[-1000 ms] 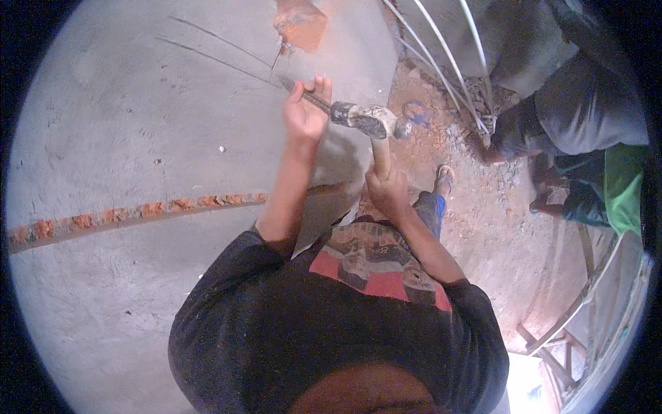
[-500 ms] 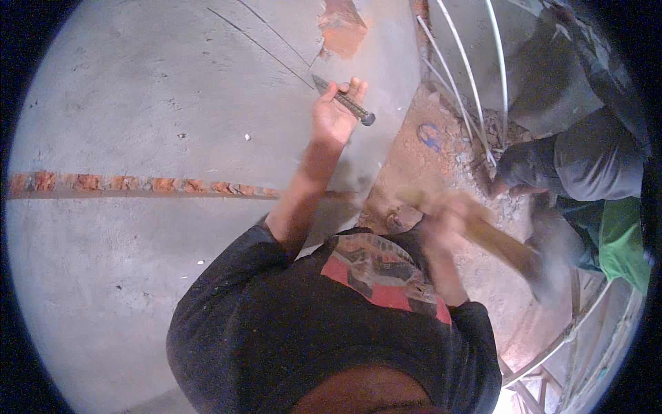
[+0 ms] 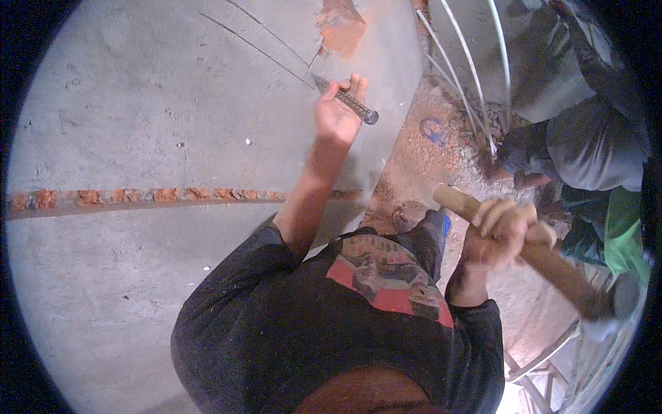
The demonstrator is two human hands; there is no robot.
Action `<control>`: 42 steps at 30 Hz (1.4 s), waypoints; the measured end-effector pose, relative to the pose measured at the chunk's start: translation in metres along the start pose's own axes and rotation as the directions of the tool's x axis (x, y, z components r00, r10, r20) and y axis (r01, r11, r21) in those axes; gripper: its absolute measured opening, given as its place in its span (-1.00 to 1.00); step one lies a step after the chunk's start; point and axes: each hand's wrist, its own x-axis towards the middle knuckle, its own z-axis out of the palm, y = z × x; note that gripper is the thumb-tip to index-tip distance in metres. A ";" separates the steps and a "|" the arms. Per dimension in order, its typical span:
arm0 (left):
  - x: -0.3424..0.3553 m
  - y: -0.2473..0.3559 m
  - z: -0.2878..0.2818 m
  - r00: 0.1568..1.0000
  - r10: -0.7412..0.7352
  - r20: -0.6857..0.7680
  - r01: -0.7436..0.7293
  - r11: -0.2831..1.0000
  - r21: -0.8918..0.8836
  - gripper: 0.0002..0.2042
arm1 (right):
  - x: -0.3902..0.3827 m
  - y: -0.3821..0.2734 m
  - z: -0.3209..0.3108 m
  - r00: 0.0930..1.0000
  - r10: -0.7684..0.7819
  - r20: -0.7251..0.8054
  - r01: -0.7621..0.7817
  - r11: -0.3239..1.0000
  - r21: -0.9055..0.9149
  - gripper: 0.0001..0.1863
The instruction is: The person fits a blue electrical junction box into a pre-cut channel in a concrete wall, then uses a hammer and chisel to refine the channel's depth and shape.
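My left hand grips a ribbed steel chisel with a mushroomed end, its tip against the grey plastered wall where two scored lines meet, just below a chipped orange brick patch. My right hand is wrapped round the wooden handle of a hammer, raised out to the right and away from the chisel. Its head, at the right, is blurred. A long chased groove showing broken brick runs across the wall beneath my left arm.
Several white conduits rise from rubble on the dusty floor, near a blue coil. Another person in dark clothes is at the right, close to green cloth on a further figure. Timber pieces lie at lower right.
The hammer has swung from the chisel's end down and out to the right, with my right hand moving along. The chisel's head is now uncovered; the view has shifted slightly.
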 end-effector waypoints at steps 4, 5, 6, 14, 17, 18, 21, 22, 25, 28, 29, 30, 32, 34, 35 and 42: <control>0.007 0.001 0.002 1.000 -0.007 0.012 0.007 0.999 -0.051 -0.81 | -0.048 0.045 -0.027 0.960 0.280 0.025 -0.273 0.948 -0.164 -0.87; 0.009 -0.001 0.002 0.999 -0.027 0.026 0.028 0.998 -0.064 -0.81 | -0.066 0.065 -0.038 0.934 0.357 0.005 -0.329 0.867 -0.373 -0.85; 0.006 -0.002 -0.002 1.000 -0.006 0.026 0.006 1.000 -0.013 -0.82 | -0.082 0.083 -0.047 0.904 0.427 -0.033 -0.370 0.741 -0.560 -0.82; 0.015 -0.002 -0.014 0.997 -0.052 0.049 0.055 0.996 -0.070 -0.83 | -0.031 0.046 -0.037 0.934 0.270 -0.233 -0.356 0.711 -0.606 -0.73; 0.006 0.010 -0.006 0.997 -0.001 0.082 0.004 0.999 -0.042 -0.82 | -0.001 0.005 -0.009 0.987 0.148 -0.064 -0.152 0.986 -0.065 -0.72; 0.005 0.013 -0.008 0.994 0.024 0.102 -0.021 0.999 -0.037 -0.82 | 0.002 0.002 -0.002 0.997 0.081 0.001 -0.081 0.993 0.087 -0.70; 0.010 0.002 0.002 0.998 -0.035 0.044 0.037 0.998 -0.044 -0.83 | -0.052 0.072 -0.029 0.964 0.258 0.062 -0.230 0.929 -0.290 -0.77; 0.010 -0.001 -0.001 0.997 -0.047 0.056 0.047 0.999 0.000 -0.84 | -0.069 0.105 -0.038 0.917 0.395 0.061 -0.268 0.720 -0.640 -0.77; 0.021 0.000 -0.023 0.987 -0.069 0.142 0.056 0.994 0.094 -0.83 | -0.097 0.143 -0.064 0.861 0.505 0.058 -0.011 0.132 -0.991 -0.69; 0.018 0.019 -0.036 0.993 -0.010 0.116 0.009 1.000 0.011 -0.86 | -0.055 0.085 -0.044 0.936 0.334 0.111 -0.009 0.337 -0.941 -0.82; 0.017 0.014 -0.027 0.994 -0.010 0.111 0.011 1.000 -0.002 -0.85 | -0.034 0.068 -0.036 0.965 0.188 0.185 0.066 0.505 -0.860 -0.89; 0.010 0.010 -0.015 0.995 -0.011 0.097 0.012 1.000 -0.009 -0.85 | -0.027 0.048 -0.029 0.978 0.170 0.120 -0.004 0.593 -0.805 -0.91; 0.007 0.010 -0.008 0.997 0.001 0.074 0.000 1.000 -0.006 -0.85 | -0.018 0.019 -0.015 0.990 0.139 -0.010 -0.113 0.757 -0.644 -0.91; 0.009 0.007 -0.007 0.999 0.014 0.042 -0.014 1.000 0.002 -0.84 | -0.013 0.016 -0.002 0.972 0.232 -0.028 -0.230 0.971 0.066 -0.80; 0.011 0.005 -0.007 0.999 0.000 0.043 0.001 1.000 -0.008 -0.84 | -0.023 0.034 -0.008 0.972 0.228 0.050 -0.229 0.973 0.009 -0.87; 0.008 0.018 -0.029 0.986 -0.069 0.155 0.071 0.997 -0.008 -0.84 | -0.088 0.126 -0.053 0.858 0.512 -0.044 -0.163 0.190 -0.968 -0.65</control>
